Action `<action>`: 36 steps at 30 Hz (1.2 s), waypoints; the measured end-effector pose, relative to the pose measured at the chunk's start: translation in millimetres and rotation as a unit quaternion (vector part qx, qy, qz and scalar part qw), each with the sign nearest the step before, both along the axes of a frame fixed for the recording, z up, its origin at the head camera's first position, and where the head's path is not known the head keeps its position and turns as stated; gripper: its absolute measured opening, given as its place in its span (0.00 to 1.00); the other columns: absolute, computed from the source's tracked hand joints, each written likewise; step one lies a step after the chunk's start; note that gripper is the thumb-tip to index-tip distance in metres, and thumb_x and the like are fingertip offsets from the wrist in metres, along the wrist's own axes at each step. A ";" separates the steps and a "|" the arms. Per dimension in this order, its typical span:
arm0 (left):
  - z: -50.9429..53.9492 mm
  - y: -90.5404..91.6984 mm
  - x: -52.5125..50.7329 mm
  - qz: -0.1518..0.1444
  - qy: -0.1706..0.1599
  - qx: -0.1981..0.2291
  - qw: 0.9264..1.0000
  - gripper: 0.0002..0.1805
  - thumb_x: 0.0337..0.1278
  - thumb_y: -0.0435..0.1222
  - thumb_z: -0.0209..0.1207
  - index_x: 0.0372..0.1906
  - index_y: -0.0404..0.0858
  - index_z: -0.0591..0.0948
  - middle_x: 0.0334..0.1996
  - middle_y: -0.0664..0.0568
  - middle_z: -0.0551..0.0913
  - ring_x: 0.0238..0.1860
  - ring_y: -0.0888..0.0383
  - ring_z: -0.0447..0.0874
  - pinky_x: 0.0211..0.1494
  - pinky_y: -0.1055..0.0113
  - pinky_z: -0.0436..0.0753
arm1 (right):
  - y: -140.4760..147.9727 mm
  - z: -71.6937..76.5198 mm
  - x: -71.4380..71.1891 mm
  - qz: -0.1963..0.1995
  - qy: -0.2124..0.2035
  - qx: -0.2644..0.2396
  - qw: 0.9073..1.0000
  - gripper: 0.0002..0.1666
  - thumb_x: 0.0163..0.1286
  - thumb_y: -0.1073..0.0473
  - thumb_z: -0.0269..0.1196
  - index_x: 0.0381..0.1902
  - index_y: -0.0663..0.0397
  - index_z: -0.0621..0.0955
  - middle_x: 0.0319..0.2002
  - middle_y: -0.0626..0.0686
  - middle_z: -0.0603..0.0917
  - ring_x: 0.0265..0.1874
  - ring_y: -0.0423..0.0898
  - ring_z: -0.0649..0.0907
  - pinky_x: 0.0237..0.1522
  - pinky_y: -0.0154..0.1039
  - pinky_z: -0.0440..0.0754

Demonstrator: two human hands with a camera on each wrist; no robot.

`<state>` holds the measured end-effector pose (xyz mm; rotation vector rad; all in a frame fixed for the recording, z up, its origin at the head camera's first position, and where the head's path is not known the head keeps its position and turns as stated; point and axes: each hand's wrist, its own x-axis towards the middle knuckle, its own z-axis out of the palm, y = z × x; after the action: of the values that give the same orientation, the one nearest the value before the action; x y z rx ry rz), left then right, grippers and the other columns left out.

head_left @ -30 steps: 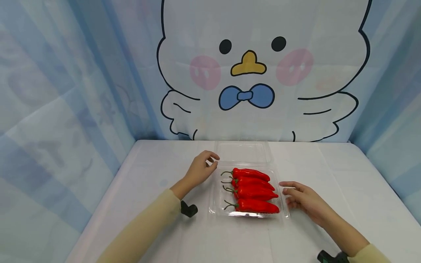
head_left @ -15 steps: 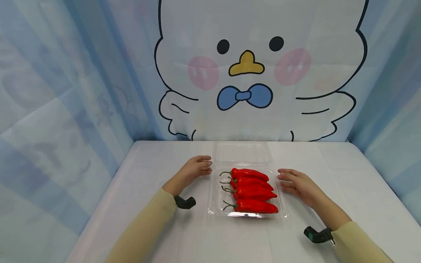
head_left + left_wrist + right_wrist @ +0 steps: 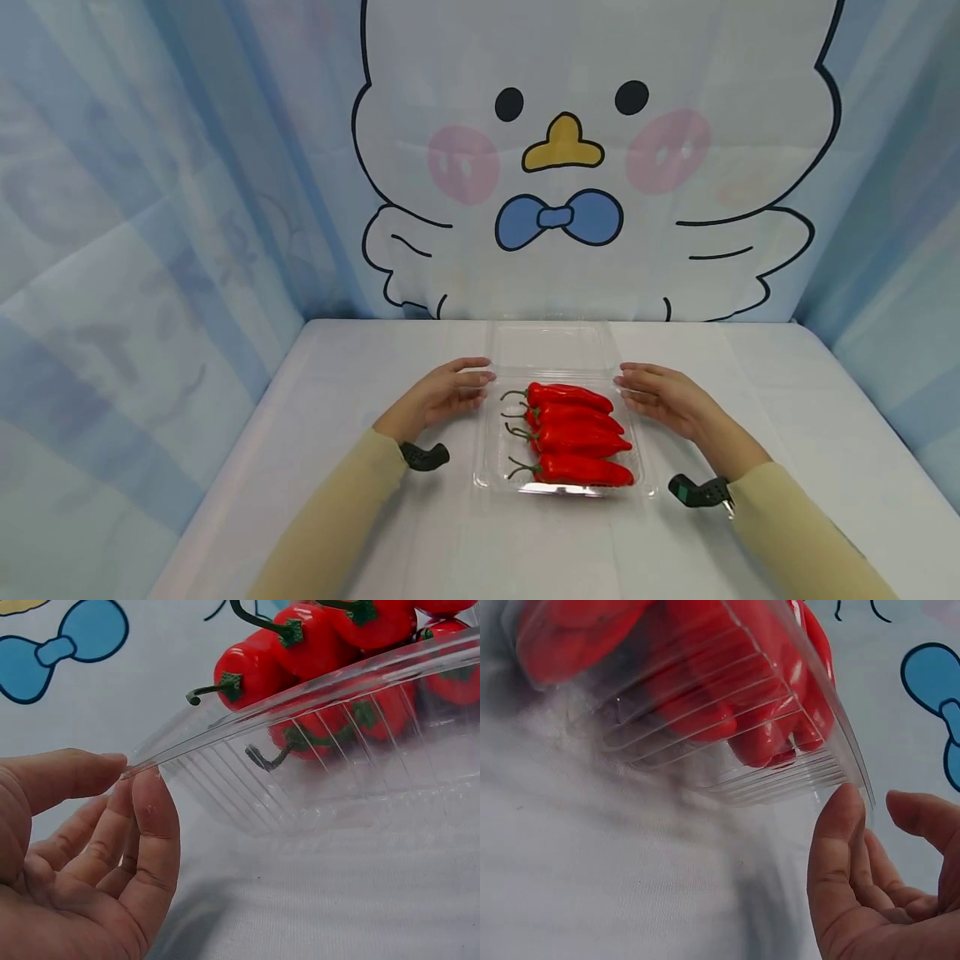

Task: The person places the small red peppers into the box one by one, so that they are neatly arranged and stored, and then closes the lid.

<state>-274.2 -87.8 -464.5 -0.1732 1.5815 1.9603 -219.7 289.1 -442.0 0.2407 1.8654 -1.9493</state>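
Note:
A clear plastic clamshell container point(image 3: 561, 490) sits on the white table, its lid point(image 3: 552, 346) folded back flat behind it. Inside lie several red chili peppers point(image 3: 581, 439) with green stems pointing left. At the far left corner, my left hand point(image 3: 438, 398) pinches the container's rim point(image 3: 199, 740) between thumb and index finger. Over at the far right corner is my right hand point(image 3: 670, 402). In the right wrist view its index finger point(image 3: 832, 844) meets the rim from below, while the thumb point(image 3: 922, 814) stands slightly apart from the edge.
White cloth covers the table point(image 3: 540, 550). Behind it hangs a curtain point(image 3: 558, 275) with a cartoon bird, and pale blue curtains point(image 3: 135, 275) flank the sides. A black wrist mount point(image 3: 425, 457) sits on the left wrist, another mount point(image 3: 699, 492) on the right.
My right hand has moved forward and left, along the container's right side to its far corner. The left hand first drew back slightly, then came back to the rim. Container and peppers stay put.

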 end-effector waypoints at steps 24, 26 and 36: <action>-4.7 9.5 4.3 0.026 0.081 -0.026 0.996 0.25 0.66 0.25 0.57 0.67 0.38 0.71 0.64 0.40 0.78 0.33 0.60 0.80 0.36 0.71 0.82 | -5.2 -1.0 5.7 -0.017 -0.001 0.068 0.998 0.30 0.84 0.51 0.46 0.79 0.51 0.61 0.57 0.48 0.79 0.45 0.44 0.80 0.46 0.33 0.84; -5.6 10.2 4.2 0.032 0.087 -0.025 0.995 0.22 0.65 0.24 0.57 0.62 0.38 0.74 0.62 0.41 0.79 0.33 0.60 0.80 0.35 0.71 0.82 | -5.3 -0.5 7.6 -0.016 -0.002 0.062 0.998 0.29 0.85 0.52 0.45 0.79 0.51 0.62 0.57 0.48 0.79 0.44 0.44 0.81 0.45 0.33 0.84; -7.3 13.2 7.1 0.054 0.111 -0.020 0.992 0.11 0.63 0.23 0.58 0.43 0.41 0.78 0.46 0.49 0.80 0.33 0.59 0.81 0.32 0.71 0.82 | -3.2 0.1 18.1 -0.009 0.009 0.055 0.998 0.30 0.85 0.50 0.46 0.78 0.54 0.62 0.64 0.53 0.74 0.45 0.43 0.81 0.47 0.33 0.85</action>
<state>-267.1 -74.7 -471.7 -0.0600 1.7863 2.0915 -201.6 286.0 -442.0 0.2745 1.9906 -1.8678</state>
